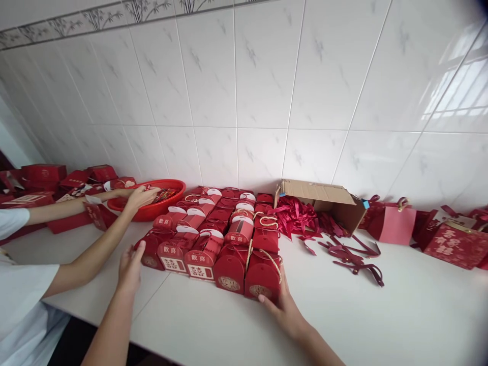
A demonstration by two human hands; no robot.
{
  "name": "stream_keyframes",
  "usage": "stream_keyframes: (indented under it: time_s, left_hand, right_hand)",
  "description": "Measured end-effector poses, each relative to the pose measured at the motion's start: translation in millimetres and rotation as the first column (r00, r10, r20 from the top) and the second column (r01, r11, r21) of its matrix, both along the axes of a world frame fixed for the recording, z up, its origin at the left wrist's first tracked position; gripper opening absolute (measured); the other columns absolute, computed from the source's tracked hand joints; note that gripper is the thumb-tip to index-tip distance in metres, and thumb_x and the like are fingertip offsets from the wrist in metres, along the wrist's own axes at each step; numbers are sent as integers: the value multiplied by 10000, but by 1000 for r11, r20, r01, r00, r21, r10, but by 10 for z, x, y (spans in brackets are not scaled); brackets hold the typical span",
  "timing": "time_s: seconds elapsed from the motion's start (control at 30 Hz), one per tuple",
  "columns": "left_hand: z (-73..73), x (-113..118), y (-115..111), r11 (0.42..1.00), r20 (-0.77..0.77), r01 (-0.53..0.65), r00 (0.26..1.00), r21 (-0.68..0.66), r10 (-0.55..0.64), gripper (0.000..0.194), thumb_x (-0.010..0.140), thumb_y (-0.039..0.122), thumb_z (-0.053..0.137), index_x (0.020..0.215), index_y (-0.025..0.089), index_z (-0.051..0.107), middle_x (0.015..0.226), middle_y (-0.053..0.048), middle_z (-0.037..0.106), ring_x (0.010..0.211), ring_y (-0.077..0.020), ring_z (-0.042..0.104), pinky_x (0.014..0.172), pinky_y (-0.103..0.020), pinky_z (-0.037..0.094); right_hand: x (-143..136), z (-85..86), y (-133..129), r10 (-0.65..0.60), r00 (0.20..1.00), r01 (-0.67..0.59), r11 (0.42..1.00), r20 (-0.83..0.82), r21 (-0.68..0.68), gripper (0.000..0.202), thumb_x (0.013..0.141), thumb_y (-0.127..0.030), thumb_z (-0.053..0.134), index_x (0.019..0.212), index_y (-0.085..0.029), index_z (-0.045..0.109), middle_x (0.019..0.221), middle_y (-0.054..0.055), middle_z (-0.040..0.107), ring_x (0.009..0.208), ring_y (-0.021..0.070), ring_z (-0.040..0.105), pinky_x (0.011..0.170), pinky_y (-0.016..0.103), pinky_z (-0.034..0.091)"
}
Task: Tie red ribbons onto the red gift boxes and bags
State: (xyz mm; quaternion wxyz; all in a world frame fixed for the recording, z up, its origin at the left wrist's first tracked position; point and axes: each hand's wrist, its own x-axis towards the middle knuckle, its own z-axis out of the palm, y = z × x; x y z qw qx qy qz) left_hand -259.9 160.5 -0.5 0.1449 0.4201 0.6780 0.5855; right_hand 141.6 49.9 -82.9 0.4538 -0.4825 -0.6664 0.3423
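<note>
Several rows of small red gift boxes (202,249) stand packed together on the white table (183,315), some with cord handles. My left hand (130,267) is at the front left corner of the block, fingers apart, beside the leftmost front box (150,250). At the front right corner, my right hand (281,300) rests against the right side of a dark red box (262,277) with a rope handle. Its thumb lies at the box's lower front and the fingers are along its side, partly hidden. Neither hand is wrapped round a box.
Another person's hands (143,195) reach into a red basin (179,189) at the left. An open cardboard box (324,192) holds red ribbons (297,216). Dark red straps (354,259) lie in front of it. More red boxes (43,175) and bags (457,244) stand at both sides.
</note>
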Motion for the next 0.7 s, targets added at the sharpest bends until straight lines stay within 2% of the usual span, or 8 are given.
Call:
stream_keyframes:
  time_s: [0.03, 0.1, 0.17, 0.27, 0.37, 0.5, 0.7]
  left_hand:
    - [-13, -75, 62, 998, 50, 56, 997, -27, -54, 401, 922, 396, 534, 1229, 139, 546, 1235, -114, 586, 1096, -261, 594, 915, -481, 505]
    - [-48, -179, 150, 991, 145, 119, 984, -69, -108, 307, 909, 338, 574, 1148, 146, 587, 1124, -75, 630, 956, -203, 637, 818, -402, 549]
    - [-72, -235, 184, 987, 200, 140, 972, -83, -121, 298, 898, 313, 596, 1139, 139, 585, 1106, -74, 628, 926, -191, 636, 785, -378, 555]
    - [-50, -276, 151, 984, 240, 162, 961, -73, -140, 287, 893, 303, 601, 1127, 136, 589, 1080, -61, 629, 903, -188, 635, 760, -358, 555]
    - [13, -295, 56, 979, 264, 194, 949, -62, -172, 279, 865, 276, 638, 1104, 136, 603, 1041, -45, 639, 870, -179, 634, 739, -337, 549]
    - [49, -315, -99, 977, 305, 202, 936, -63, -174, 293, 758, 209, 715, 1029, 133, 631, 905, -12, 677, 804, -147, 629, 714, -273, 527]
    - [-39, -257, -356, 980, 321, 190, 933, -65, -160, 435, 560, 353, 802, 924, 162, 662, 927, 0, 714, 935, -226, 627, 766, -290, 523]
  right_hand:
    - [-28, -5, -1, -13, 1000, 13, 1000, 2, 0, 875, 910, -481, 495, 1520, -226, -78, 1610, 56, -84, 1477, 236, -118, 1210, 476, 52]
    - [-77, -18, -8, -52, 999, 52, 999, 14, -13, 838, 916, -487, 475, 1522, -233, -45, 1606, 62, -59, 1478, 246, -109, 1209, 481, 72]
    - [-108, -31, -20, -99, 995, 101, 993, 33, -54, 782, 908, -508, 476, 1520, -247, 65, 1592, 77, -17, 1476, 278, -97, 1196, 509, 118]
    - [-108, -28, -48, -135, 991, 137, 985, 25, -102, 706, 877, -529, 520, 1477, -270, 251, 1513, 114, 169, 1463, 323, 27, 1168, 533, 205]
    - [-82, 6, -97, -96, 995, 94, 993, -25, -71, 693, 872, -507, 545, 1469, -290, 267, 1429, 113, 285, 1422, 314, 181, 1157, 508, 257]
    - [-75, 49, -228, -47, 996, 45, 998, -71, -31, 667, 875, -475, 557, 1460, -303, 287, 1404, 102, 319, 1391, 294, 261, 1150, 475, 293]
    - [48, 34, -588, -50, 995, 41, 994, -85, -99, 687, 883, -458, 553, 1481, -308, 251, 1459, 90, 256, 1417, 284, 243, 1161, 450, 289]
